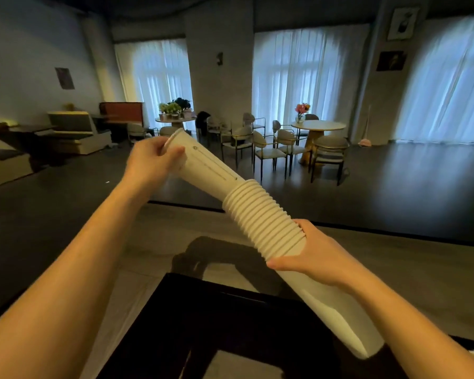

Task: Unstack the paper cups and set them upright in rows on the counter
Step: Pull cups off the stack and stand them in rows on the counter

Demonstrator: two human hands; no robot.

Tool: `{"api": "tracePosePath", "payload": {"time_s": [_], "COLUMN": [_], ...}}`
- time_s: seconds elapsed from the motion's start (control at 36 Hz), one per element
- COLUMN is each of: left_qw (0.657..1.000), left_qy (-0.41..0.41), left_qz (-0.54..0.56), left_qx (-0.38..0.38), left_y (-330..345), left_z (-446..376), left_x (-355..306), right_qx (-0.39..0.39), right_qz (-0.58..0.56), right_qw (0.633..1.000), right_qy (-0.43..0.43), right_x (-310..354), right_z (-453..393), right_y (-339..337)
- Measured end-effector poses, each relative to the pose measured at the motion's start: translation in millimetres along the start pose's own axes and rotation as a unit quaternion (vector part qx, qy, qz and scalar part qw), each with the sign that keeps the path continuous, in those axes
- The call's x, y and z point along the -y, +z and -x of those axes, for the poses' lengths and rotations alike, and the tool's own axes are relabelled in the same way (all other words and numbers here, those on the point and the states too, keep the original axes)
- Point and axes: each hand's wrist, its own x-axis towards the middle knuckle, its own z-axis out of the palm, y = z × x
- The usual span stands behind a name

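I hold a long stack of white paper cups (260, 222) slantwise across the middle of the frame, above the grey counter (394, 258). My left hand (152, 157), left of centre, grips the end cup (200, 165), which is drawn well out of the stack. My thumb lies across its wall near the rim, and the other fingers curl round behind, where I cannot see them. That cup's rim points to the upper left, and a thin printed line runs along its side.

My right hand (309, 255), right of centre, wraps the ribbed run of stacked rims. The thumb presses along the near side, and the fingertips curl over the far edge. Below this hand the smooth wall of the last cup runs down to the lower right of the frame.

A dark box shape (216, 324) fills the lower middle. In the upper half stand round tables (318, 125) with chairs (268, 151), flowers (301, 109), and curtained windows (307, 77).
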Motion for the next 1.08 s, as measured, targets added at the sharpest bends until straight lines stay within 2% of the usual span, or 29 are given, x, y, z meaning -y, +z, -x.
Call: {"api": "tracePosePath", "payload": {"time_s": [0.08, 0.17, 0.22, 0.42, 0.64, 0.72, 0.81, 0.86, 0.92, 0.94, 1.0, 1.08], "left_qw": [0.991, 0.952, 0.931, 0.907, 0.881, 0.89, 0.93, 0.966, 0.988, 0.985, 0.964, 0.942], "left_qy": [0.036, 0.071, 0.086, 0.116, 0.153, 0.159, 0.18, 0.167, 0.108, 0.077, 0.009, -0.039], "left_qz": [-0.129, -0.29, -0.343, -0.397, -0.435, -0.414, -0.321, -0.2, -0.081, -0.052, -0.042, -0.024], "left_qx": [-0.004, 0.063, 0.092, 0.074, 0.102, 0.108, 0.019, -0.009, 0.078, 0.145, 0.264, 0.334], "left_y": [-1, 17, 29, 51, 57, 50, 41, 41, 44, 46, 47, 43], "left_z": [-27, -48, -58, -109, -151, -155, -148, -135, -118, -111, -100, -91], "left_x": [37, 84, 114, 174, 190, 185, 168, 145, 119, 109, 100, 93], "right_qx": [0.01, 0.014, 0.023, 0.042, 0.034, 0.031, 0.028, 0.029, 0.03, 0.03, 0.027, 0.021], "right_qz": [-0.005, 0.011, 0.022, 0.03, 0.027, 0.024, 0.015, 0.003, -0.006, -0.01, -0.015, -0.019], "right_qw": [0.999, 0.998, 0.997, 0.998, 0.999, 0.999, 0.999, 0.999, 0.999, 0.999, 0.999, 1.0], "right_qy": [0.03, 0.058, 0.063, 0.04, 0.03, 0.028, 0.026, 0.022, 0.015, 0.013, 0.012, 0.009], "right_x": [7, 19, 29, 52, 55, 53, 50, 48, 46, 46, 46, 44], "right_z": [-28, -60, -79, -138, -178, -179, -175, -170, -164, -160, -153, -141], "right_y": [11, 28, 38, 60, 67, 69, 70, 71, 71, 71, 69, 64]}}
